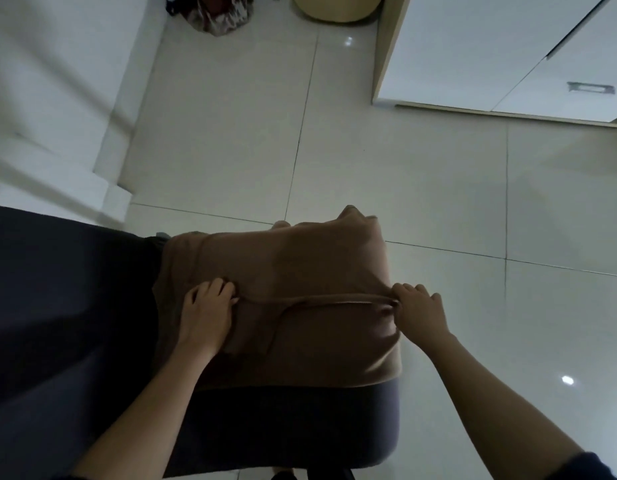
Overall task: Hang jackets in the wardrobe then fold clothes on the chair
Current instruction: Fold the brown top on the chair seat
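A brown garment [300, 265] lies spread over the seat of a dark purple-grey chair [283, 420], its far part hanging past the seat's right side. A folded edge runs across its middle. My left hand [206, 313] pinches that edge at its left end, fingers curled into the cloth. My right hand [418, 310] grips the same edge at the right end, at the seat's side. Both forearms reach in from the bottom of the view.
A dark backrest or cushion [57, 306] fills the left. White wardrobe doors [490, 53] stand at the top right, a white wall or door [57, 81] at the left. A heap of clothes [213, 12] and a yellow round bin [335, 8] sit on the tiled floor [369, 161].
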A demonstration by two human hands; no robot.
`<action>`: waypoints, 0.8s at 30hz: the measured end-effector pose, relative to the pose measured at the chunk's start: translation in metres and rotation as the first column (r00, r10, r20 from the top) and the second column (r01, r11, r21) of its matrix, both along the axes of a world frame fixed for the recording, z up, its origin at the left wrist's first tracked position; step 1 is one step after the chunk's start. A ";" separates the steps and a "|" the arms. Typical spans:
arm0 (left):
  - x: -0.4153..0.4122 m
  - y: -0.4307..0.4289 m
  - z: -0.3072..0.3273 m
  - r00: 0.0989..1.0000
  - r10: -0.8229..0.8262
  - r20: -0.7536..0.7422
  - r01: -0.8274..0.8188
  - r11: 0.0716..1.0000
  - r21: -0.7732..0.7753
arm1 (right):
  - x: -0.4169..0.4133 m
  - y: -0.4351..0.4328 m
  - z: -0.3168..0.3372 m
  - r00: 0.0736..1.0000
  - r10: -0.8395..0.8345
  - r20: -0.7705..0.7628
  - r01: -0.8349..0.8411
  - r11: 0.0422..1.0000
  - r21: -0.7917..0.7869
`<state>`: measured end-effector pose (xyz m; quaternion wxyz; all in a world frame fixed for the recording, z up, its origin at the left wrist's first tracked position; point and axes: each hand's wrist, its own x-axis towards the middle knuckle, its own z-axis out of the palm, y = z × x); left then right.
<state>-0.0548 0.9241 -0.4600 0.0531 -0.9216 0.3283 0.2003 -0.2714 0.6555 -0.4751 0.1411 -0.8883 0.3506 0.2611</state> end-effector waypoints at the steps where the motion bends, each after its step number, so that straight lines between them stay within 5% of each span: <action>1: 0.000 -0.002 -0.001 1.000 0.003 0.007 -0.003 1.000 0.014 | -0.001 -0.004 -0.002 0.999 -0.035 0.020 0.035 0.999 0.009; 5: 0.000 -0.006 -0.001 0.999 0.038 0.032 -0.040 0.997 0.071 | -0.007 -0.013 -0.010 0.996 -0.063 0.064 0.064 0.998 -0.008; 9: 0.001 -0.006 -0.005 0.999 0.033 0.034 -0.036 0.994 0.103 | -0.015 -0.021 -0.024 0.998 -0.022 -0.057 0.029 0.993 0.118; 13: 0.001 -0.003 -0.004 0.997 0.067 0.046 -0.070 0.996 0.055 | -0.017 -0.022 -0.026 0.930 -0.368 0.016 0.362 0.922 0.133; 16: 0.001 -0.008 0.002 0.975 0.216 0.060 -0.213 0.976 -0.051 | -0.010 -0.022 -0.025 0.882 -0.468 0.063 0.439 0.862 0.253; 19: 0.002 -0.027 0.009 0.966 0.257 0.006 -0.253 0.955 -0.155 | 0.008 -0.020 -0.018 0.823 -0.509 0.252 0.400 0.834 0.380; 24: 0.018 -0.095 0.006 0.982 0.082 -0.170 -0.131 0.944 -0.301 | 0.066 -0.029 -0.006 0.779 -0.467 0.419 0.256 0.846 0.467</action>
